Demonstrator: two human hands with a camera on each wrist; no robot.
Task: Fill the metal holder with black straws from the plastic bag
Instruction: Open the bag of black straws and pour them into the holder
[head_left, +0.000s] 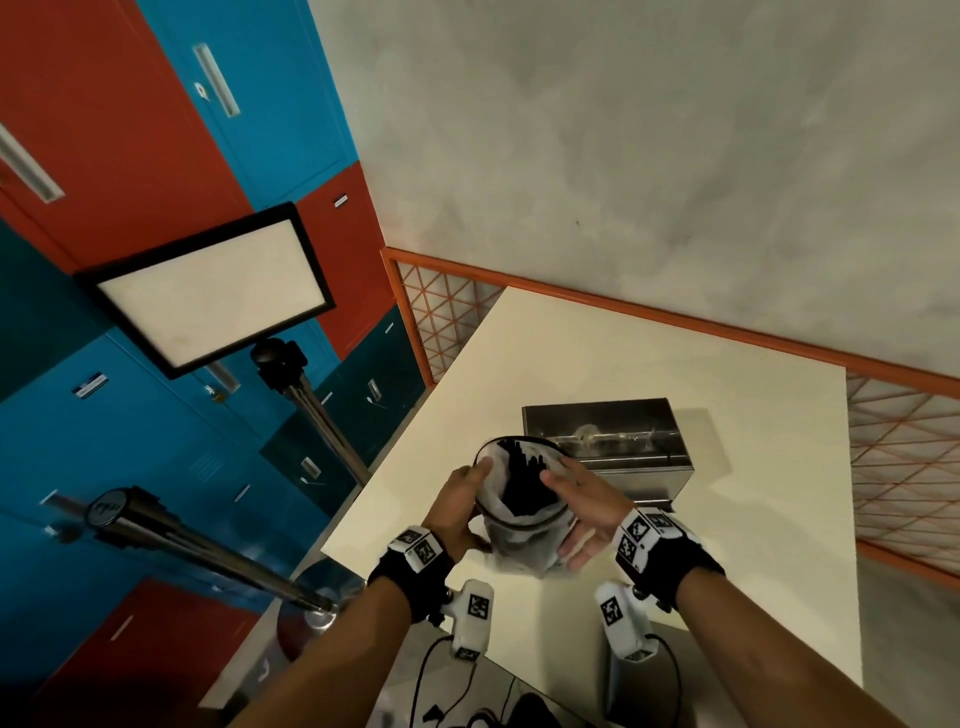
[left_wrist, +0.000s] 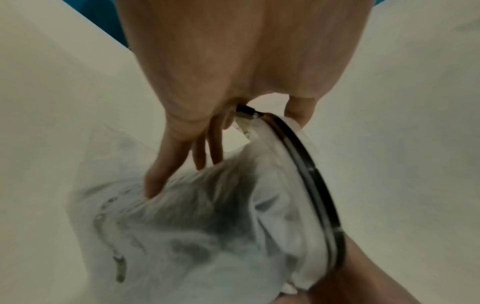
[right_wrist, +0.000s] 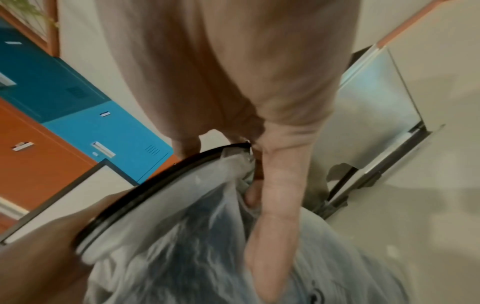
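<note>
Plastic bag (head_left: 519, 540) of black straws (head_left: 522, 480) between my hands, left hand (head_left: 460, 512) gripping its rim, right hand (head_left: 584, 506) pinching opposite rim, metal holder (head_left: 618, 441) just beyond

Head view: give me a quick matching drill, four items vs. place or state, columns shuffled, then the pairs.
Column one:
1. black straws
2. metal holder
3. plastic bag
4. light panel

Column two:
A. on a stand, left of the table
B. held between the left hand and right hand, mouth open
C. on the table, behind the bag
D. standing inside the bag

Pairs: 1-D, 2-C, 3-B, 4-A
</note>
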